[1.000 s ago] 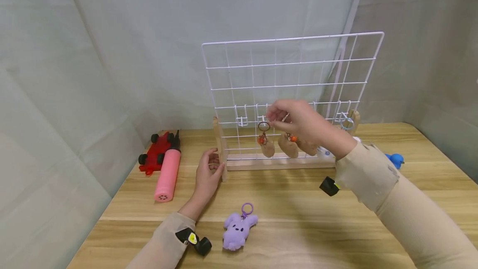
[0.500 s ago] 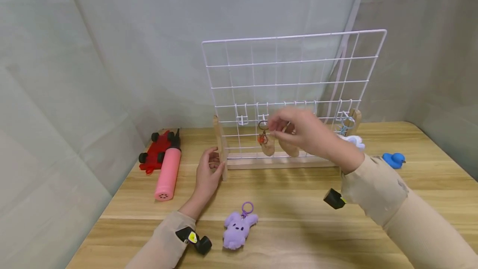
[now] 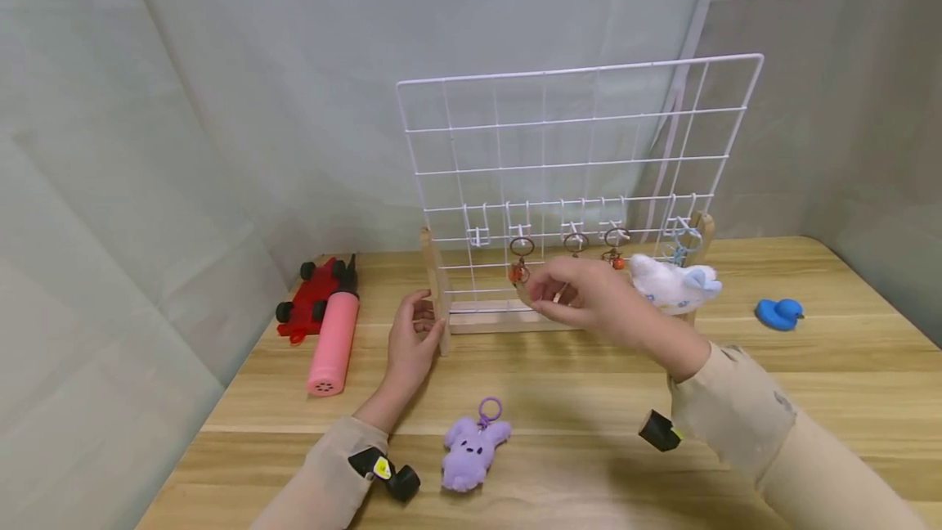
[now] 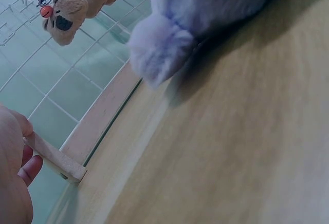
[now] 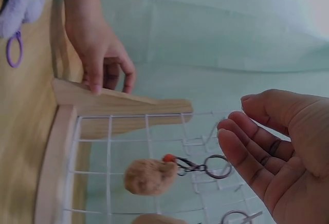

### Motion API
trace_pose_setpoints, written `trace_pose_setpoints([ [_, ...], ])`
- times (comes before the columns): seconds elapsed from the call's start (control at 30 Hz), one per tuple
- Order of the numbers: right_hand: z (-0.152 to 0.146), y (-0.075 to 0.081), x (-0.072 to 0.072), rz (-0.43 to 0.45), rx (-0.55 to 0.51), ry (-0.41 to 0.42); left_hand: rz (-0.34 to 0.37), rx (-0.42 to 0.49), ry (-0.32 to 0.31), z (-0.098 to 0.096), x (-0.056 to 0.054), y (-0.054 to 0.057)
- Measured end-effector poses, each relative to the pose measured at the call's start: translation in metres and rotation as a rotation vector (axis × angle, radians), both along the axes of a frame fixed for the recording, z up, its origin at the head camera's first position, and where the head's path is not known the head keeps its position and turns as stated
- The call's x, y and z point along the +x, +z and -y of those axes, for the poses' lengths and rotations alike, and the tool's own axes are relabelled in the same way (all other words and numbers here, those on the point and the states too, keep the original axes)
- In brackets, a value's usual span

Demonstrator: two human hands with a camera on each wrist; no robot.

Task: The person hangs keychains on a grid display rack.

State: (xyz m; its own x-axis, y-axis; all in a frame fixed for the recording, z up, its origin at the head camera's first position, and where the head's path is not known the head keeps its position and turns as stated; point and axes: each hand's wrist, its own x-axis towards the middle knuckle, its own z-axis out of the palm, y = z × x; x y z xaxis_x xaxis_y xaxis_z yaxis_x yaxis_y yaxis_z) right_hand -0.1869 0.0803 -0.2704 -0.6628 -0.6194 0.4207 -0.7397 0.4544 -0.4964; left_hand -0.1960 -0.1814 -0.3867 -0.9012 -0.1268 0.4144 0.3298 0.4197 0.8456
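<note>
My left hand (image 3: 414,342) grips the wooden side post (image 3: 434,276) of a white wire grid rack (image 3: 545,121), thumb and fingers on either side of it. My right hand (image 3: 581,297) is in front of the rack, fingers loosely bent and holding nothing in the right wrist view. Beside its fingertips hangs a brown plush keychain (image 5: 149,176) with a dark ring and an orange bell. More dark-ringed keychains hang to its right, their plush bodies largely hidden by my right hand in the head view. A purple plush keychain (image 3: 468,452) lies on the table.
A white plush keychain (image 3: 673,283) hangs at the rack's right end, and a vacant white hook (image 3: 478,237) is at its left end. A blue toy duck (image 3: 780,314) sits right. A pink cylinder (image 3: 333,342) and a red toy car (image 3: 309,297) lie left.
My right hand has moved down from the hook row, uncovering the rings of the keychains behind it and the white plush. My left hand stays on the post.
</note>
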Motion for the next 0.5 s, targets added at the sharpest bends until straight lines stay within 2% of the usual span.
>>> trace_pose_setpoints([
  [0.2,0.000,-0.016,0.003,-0.001,0.003,0.005,-0.012,-0.009,-0.004,0.001,0.000,0.000],
  [0.5,0.006,-0.049,0.006,0.118,-0.010,0.073,-0.013,0.002,-0.005,0.001,-0.002,-0.003],
])
